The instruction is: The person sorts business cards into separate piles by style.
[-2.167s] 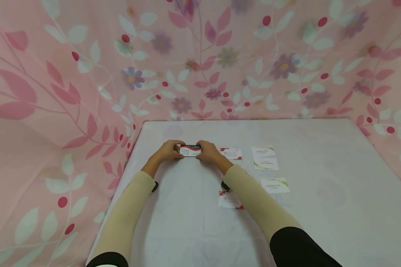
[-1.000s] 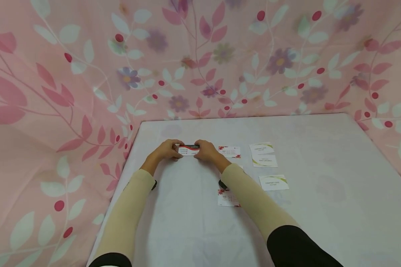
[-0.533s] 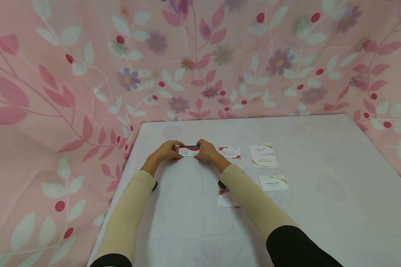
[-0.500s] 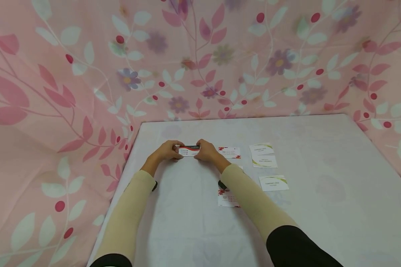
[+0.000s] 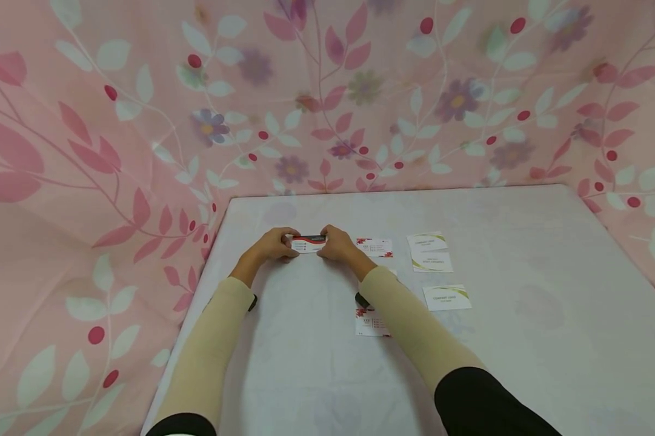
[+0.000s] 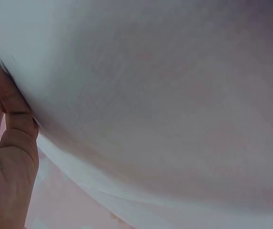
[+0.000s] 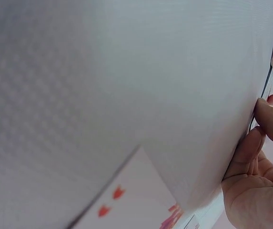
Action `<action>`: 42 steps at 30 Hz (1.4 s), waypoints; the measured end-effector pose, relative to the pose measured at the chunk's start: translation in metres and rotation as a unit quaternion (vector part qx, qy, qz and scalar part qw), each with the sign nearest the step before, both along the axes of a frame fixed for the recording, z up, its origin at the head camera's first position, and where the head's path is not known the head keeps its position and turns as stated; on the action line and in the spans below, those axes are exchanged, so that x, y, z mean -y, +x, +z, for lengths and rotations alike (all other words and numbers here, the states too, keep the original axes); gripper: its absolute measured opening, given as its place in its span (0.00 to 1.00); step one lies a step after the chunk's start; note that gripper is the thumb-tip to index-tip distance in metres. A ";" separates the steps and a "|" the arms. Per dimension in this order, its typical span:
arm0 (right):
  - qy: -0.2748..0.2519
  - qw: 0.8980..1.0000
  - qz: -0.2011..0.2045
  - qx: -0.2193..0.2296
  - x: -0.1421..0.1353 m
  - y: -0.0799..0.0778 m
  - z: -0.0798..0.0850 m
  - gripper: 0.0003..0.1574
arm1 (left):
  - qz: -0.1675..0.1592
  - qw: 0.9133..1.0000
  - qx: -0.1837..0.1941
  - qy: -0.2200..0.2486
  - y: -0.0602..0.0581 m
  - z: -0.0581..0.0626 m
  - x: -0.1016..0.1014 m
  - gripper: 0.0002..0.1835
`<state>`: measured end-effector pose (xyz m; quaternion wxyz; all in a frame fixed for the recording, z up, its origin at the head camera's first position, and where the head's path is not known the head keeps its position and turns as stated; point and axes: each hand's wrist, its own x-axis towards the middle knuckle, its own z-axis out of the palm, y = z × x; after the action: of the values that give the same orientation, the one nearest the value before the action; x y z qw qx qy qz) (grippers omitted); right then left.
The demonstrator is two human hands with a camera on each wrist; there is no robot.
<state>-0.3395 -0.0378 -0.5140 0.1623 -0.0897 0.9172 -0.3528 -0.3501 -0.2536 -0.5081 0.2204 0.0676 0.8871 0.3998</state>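
At the far left of the table, both hands are at a business card (image 5: 308,244) with a black top band, a red curve and a white lower part. My left hand (image 5: 272,245) holds its left end between thumb and fingers. The right end is pinched the same way by my right hand (image 5: 340,246). In the right wrist view, fingertips (image 7: 265,107) meet the card's thin dark edge. The left wrist view shows the left hand (image 6: 12,157) low at the tabletop. Whether the card lies flat or is slightly raised, I cannot tell.
Right of the hands lies a white card with red flowers (image 5: 374,247); a similar card (image 5: 372,324) is partly under the right forearm. Two overlapping green-and-white cards (image 5: 432,261) and another green-edged card (image 5: 447,298) lie farther right. A pink floral curtain (image 5: 327,109) borders the white table (image 5: 551,339).
The head view has shifted slightly. Both hands keep the same hold on the card, with only a tiny movement of the right fingers. The other cards have not moved.
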 end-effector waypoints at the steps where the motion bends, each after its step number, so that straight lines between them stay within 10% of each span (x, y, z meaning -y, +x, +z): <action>1: 0.002 1.000 0.001 -0.001 0.000 0.000 0.000 0.35 | 0.000 1.000 -0.001 0.000 0.000 0.000 0.000 0.32; 42: -0.012 1.000 -0.013 0.013 -0.002 -0.001 0.000 0.36 | 0.046 0.998 0.000 0.040 0.004 -0.002 -0.001 0.31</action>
<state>-0.3405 -0.0354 -0.5135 0.1690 -0.0750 0.9117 -0.3668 -0.3459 -0.2529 -0.5099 0.1984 0.0355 0.8727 0.4448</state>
